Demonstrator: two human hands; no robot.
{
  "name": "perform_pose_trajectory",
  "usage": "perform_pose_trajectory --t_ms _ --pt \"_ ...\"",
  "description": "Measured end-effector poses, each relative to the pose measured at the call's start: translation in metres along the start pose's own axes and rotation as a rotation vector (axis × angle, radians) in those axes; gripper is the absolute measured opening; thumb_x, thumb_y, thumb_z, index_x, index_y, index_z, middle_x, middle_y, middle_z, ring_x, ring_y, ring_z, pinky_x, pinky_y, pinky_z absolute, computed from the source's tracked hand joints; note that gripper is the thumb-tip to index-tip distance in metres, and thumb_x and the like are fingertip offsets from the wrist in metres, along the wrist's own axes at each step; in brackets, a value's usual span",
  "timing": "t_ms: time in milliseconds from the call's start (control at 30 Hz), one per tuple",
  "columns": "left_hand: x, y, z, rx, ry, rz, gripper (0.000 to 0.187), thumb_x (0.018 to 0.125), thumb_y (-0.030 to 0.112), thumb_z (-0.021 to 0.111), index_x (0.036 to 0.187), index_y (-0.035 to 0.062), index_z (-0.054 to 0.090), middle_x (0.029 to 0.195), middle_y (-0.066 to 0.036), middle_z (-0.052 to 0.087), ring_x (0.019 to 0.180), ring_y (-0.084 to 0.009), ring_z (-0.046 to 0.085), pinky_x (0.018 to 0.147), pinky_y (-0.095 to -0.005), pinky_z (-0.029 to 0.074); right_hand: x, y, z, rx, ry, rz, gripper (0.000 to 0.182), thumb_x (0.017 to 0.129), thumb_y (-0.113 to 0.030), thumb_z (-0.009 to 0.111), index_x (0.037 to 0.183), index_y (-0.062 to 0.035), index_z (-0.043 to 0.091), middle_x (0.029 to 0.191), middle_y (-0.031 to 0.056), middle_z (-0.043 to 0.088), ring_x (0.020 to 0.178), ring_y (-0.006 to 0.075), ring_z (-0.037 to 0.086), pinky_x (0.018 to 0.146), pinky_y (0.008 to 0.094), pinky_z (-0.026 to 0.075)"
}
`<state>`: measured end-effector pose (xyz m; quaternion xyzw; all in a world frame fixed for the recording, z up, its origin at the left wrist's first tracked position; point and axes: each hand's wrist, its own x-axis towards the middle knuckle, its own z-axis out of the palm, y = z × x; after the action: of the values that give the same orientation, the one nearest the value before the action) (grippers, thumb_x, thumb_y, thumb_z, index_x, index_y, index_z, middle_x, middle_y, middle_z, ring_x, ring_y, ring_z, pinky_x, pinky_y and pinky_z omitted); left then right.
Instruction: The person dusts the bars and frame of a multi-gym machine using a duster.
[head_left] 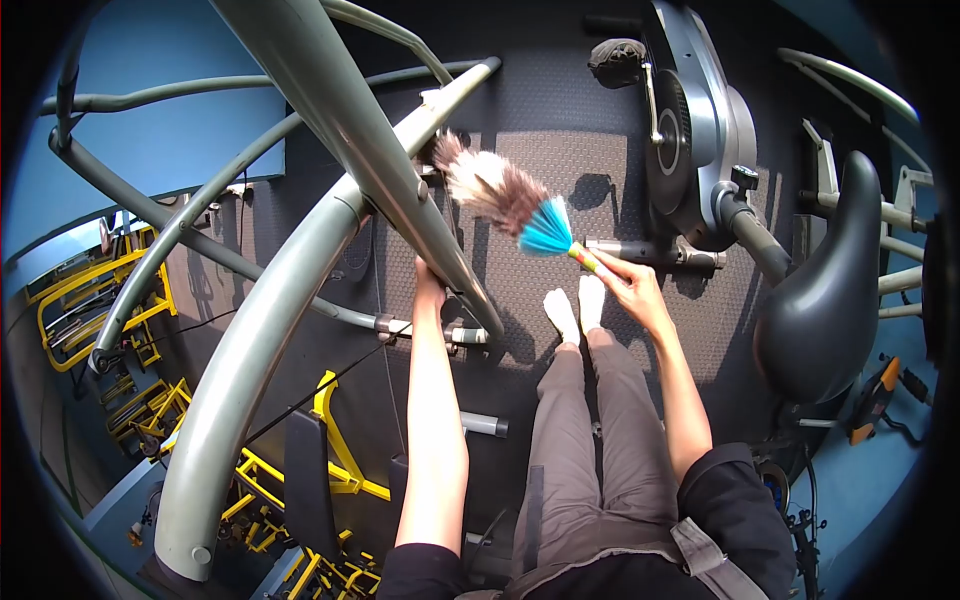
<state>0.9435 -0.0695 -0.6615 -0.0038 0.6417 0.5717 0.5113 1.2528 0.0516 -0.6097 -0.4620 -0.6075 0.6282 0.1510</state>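
Note:
In my right hand (632, 287) is a feather duster, its striped green, yellow and red handle gripped between the fingers. The duster (500, 192) has brown and cream feathers above a bright blue collar and points up and left. Its feather tip is close to a grey curved tube (450, 105) of a gym machine. My left arm stretches forward, and my left hand (429, 283) is closed around the sloping grey metal tube (440, 238), with its fingers partly hidden behind it.
An exercise bike with a black saddle (822, 300) and grey housing (690, 120) stands on the right. Yellow-framed equipment (340, 440) and a black padded bench (308, 480) lie lower left. My feet (575, 308) in white socks stand on dark textured matting (530, 290).

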Motion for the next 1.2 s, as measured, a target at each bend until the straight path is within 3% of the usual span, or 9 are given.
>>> perform_pose_trajectory --t_ms 133,267,367,433,533,700,867,933,1200 --pt "0.004 -0.001 0.006 -0.022 0.05 0.012 0.036 0.088 0.035 0.036 0.1 0.0051 0.052 0.086 -0.007 0.057 0.078 -0.0169 0.058 0.069 -0.0297 0.049 -0.074 0.03 0.014 0.004 -0.234 0.228 0.031 0.084 -0.016 0.056 0.113 -0.0076 0.056 0.104 0.0095 0.062 0.092 0.0107 0.057 0.081 0.025 0.043" --pt "0.002 -0.021 -0.007 -0.034 0.068 -0.003 0.041 0.088 0.041 0.036 0.108 0.0073 0.049 0.091 -0.004 0.057 0.086 -0.0149 0.057 0.075 -0.0301 0.047 -0.12 0.041 0.031 -0.03 -0.178 0.286 0.031 0.084 -0.017 0.057 0.113 -0.0091 0.056 0.068 0.001 0.059 0.059 0.0046 0.048 0.055 0.0233 0.041" --pt "-0.017 -0.027 0.003 0.015 0.116 0.036 0.064 0.087 0.055 0.03 0.126 0.005 0.037 0.12 -0.011 0.045 0.11 -0.0208 0.044 0.092 -0.0319 0.035 -0.138 0.054 0.045 -0.146 -0.034 0.061 0.03 0.084 -0.017 0.056 0.113 -0.0103 0.057 0.062 -0.0042 0.047 0.051 0.0028 0.036 0.046 0.0215 0.033" --pt "-0.046 -0.018 0.024 0.103 0.163 0.059 0.079 0.085 0.063 0.021 0.136 0.0023 0.021 0.139 -0.014 0.024 0.126 -0.0262 0.026 0.102 -0.0331 0.021 -0.145 0.017 0.049 0.104 -0.063 0.347 0.034 0.084 -0.019 0.057 0.115 -0.0074 0.055 0.083 0.0054 0.065 0.067 0.007 0.055 0.061 0.0222 0.043" --pt "-0.026 -0.063 -0.021 0.262 0.09 0.166 0.077 0.086 0.061 0.021 0.135 0.0014 0.021 0.138 -0.012 0.027 0.127 -0.0247 0.024 0.104 -0.0316 0.016 -0.179 0.022 0.083 0.448 -0.009 0.411 0.034 0.086 -0.018 0.054 0.12 -0.0122 0.053 0.059 -0.0074 0.045 0.047 0.0002 0.037 0.041 0.0164 0.028" --pt "-0.044 -0.054 -0.02 0.999 0.041 0.46 0.075 0.08 0.036 0.06 0.124 -0.0092 0.02 0.113 -0.032 0.044 0.105 -0.0407 0.047 0.089 -0.0398 0.038 -0.255 0.115 0.173 0.349 0.027 0.52 0.035 0.087 -0.023 0.052 0.121 -0.0146 0.051 0.057 -0.0056 0.044 0.044 0.0019 0.04 0.038 0.0184 0.031" --pt "-0.046 -0.05 -0.013 1.019 0.022 0.354 0.069 0.081 0.029 0.058 0.119 -0.0094 0.016 0.107 -0.036 0.045 0.1 -0.0427 0.05 0.085 -0.0418 0.04 -0.259 0.166 0.24 0.122 0.014 0.672 0.035 0.088 -0.03 0.046 0.118 -0.0123 0.052 0.05 0.0025 0.048 0.043 0.0098 0.049 0.042 0.0273 0.039" --pt "-0.03 -0.061 -0.026 1.152 0.027 0.565 0.079 0.082 0.043 0.053 0.114 -0.018 0.014 0.097 -0.036 0.051 0.093 -0.0409 0.056 0.08 -0.0378 0.045 -0.248 0.144 0.241 0.261 0.024 0.7 0.038 0.089 -0.031 0.045 0.123 -0.0145 0.046 0.05 -0.0006 0.045 0.042 0.0071 0.046 0.039 0.023 0.037" --pt "-0.043 -0.049 -0.018 1.209 0.036 0.414 0.079 0.082 0.044 0.052 0.116 -0.0162 0.014 0.099 -0.036 0.051 0.097 -0.0411 0.054 0.085 -0.0379 0.043 -0.249 0.086 0.241 0.865 0.107 0.376 0.044 0.091 -0.027 0.045 0.132 -0.0147 0.036 0.059 -0.0056 0.037 0.045 0.0009 0.034 0.037 0.0164 0.028"
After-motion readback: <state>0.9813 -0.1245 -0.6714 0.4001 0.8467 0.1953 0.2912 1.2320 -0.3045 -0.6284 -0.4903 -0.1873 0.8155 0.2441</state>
